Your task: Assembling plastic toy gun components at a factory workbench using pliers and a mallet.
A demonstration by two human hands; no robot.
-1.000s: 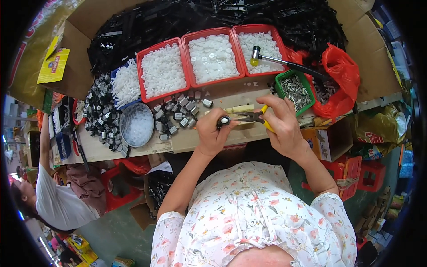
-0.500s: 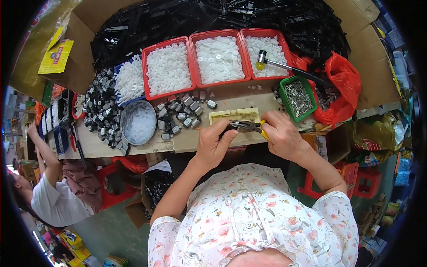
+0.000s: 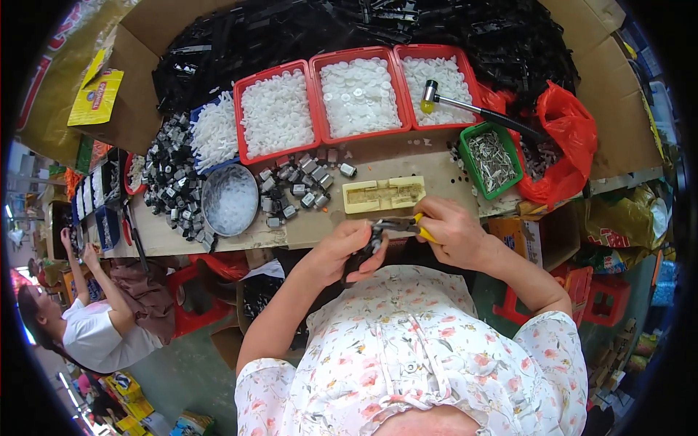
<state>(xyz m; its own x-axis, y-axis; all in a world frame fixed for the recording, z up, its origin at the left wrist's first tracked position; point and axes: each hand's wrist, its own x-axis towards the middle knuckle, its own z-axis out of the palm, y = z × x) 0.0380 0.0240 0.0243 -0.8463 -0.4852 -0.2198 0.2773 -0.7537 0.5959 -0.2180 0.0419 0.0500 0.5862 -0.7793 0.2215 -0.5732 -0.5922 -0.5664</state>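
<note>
My left hand (image 3: 342, 251) is closed around a dark, narrow part (image 3: 358, 260), its fingers hiding much of it. My right hand (image 3: 458, 234) grips a pair of pliers (image 3: 424, 234) by the yellow handles. The jaws of the pliers reach left to the upper end of the dark part; whether they bite on it I cannot make out. Both hands hover in front of the table's near edge. Just beyond them, a cream-coloured fixture block (image 3: 383, 195) with a long recess lies on the table.
Red trays (image 3: 318, 102) of small white plastic pieces line the back. A hammer (image 3: 472, 109) rests across the right one. Beside it stand a green basket (image 3: 519, 171) of metal pins and a red bag (image 3: 567, 134). Metal-and-black parts (image 3: 174, 182) surround a round dish (image 3: 249, 224). A co-worker (image 3: 102, 327) sits left.
Both my hands have drawn back toward my body with the pliers and the dark part. The fixture block now shows whole. At the left, the co-worker's arms have shifted.
</note>
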